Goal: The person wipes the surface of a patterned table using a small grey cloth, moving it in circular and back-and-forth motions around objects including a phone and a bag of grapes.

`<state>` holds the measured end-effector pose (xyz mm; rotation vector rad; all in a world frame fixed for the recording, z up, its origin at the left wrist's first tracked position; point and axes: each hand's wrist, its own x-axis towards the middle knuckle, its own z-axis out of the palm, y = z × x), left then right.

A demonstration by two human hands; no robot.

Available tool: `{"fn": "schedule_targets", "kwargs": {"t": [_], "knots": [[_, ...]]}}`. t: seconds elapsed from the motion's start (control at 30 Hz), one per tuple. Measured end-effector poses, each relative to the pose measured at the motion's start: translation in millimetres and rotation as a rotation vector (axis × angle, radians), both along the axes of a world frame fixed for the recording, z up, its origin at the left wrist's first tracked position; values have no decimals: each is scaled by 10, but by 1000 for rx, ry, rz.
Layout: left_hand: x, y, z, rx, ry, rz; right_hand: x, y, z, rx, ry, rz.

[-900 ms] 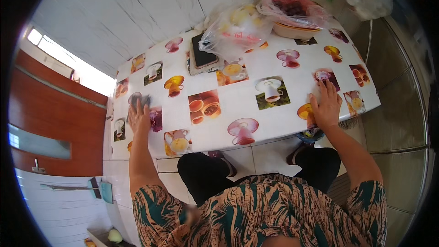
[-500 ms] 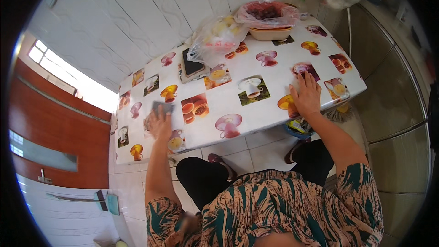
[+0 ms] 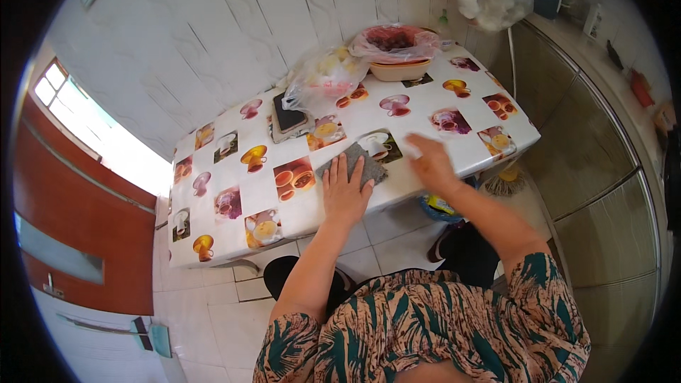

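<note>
My left hand (image 3: 346, 193) lies flat with fingers slightly spread on a grey cloth (image 3: 370, 169), pressing it against the table near the front edge. Beneath them is a white tablecloth (image 3: 312, 211) printed with cups and saucers. To the right, my right hand (image 3: 431, 164) is over the tablecloth near the front edge, blurred by motion. Its finger positions are unclear, and no object shows in it.
Toward the back stand a clear bag (image 3: 328, 79) of pale yellow items, a dark flat tablet-like object (image 3: 289, 115), and a beige basin (image 3: 399, 71) lined with a pink bag. A wooden door (image 3: 85, 220) is at left; cabinets (image 3: 603, 206) line the right.
My left hand and the grey cloth have moved right, from the table's left part to the middle. The right hand has shifted left from its flat spot. The view has turned slightly.
</note>
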<state>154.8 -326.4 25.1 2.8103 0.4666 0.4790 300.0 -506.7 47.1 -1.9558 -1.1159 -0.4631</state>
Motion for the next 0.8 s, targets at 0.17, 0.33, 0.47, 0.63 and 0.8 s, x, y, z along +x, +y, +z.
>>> {"fn": "schedule_targets", "kwargs": {"t": [0.17, 0.33, 0.47, 0.63, 0.8], "knots": [[-185, 195, 127, -567, -320, -19, -693, 751, -2, -234, 117, 254], [-715, 781, 167, -409, -393, 266, -840, 1007, -118, -571, 47, 83], [-1004, 1116, -89, -26, -327, 451, -944, 1165, -95, -650, 12, 113], [-995, 1123, -181, -26, -349, 452, -1344, 1195, -110, -584, -111, 418], [-1018, 1091, -169, 26, -348, 414, -1002, 890, -154, -564, -132, 387]]}}
